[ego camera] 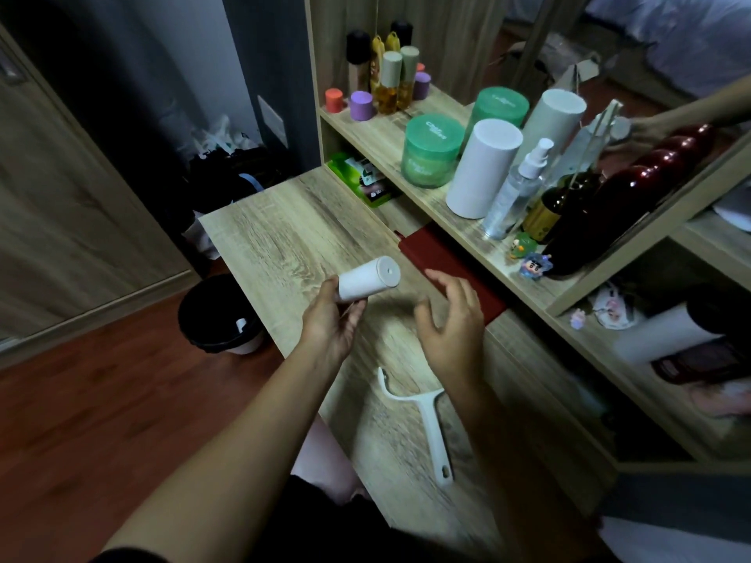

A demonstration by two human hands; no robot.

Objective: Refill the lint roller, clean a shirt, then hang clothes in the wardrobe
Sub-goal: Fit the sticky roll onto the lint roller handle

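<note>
My left hand [331, 323] grips a white lint roll [367, 278] by its lower end, holding it tilted above the wooden desk [284, 229]. Its flat end cap with a small centre hole faces up and right. My right hand [451, 323] hovers just right of the roll, fingers spread, holding nothing. The white lint roller handle [426, 416] lies on the desk below my hands, its frame bare, with no roll on it.
A black bin [219, 314] stands on the floor left of the desk. A shelf to the right carries a white cylinder [483, 168], green jars [430, 150], a spray bottle [518, 188] and dark red bottles. A red flat case [443, 262] lies beneath the shelf edge.
</note>
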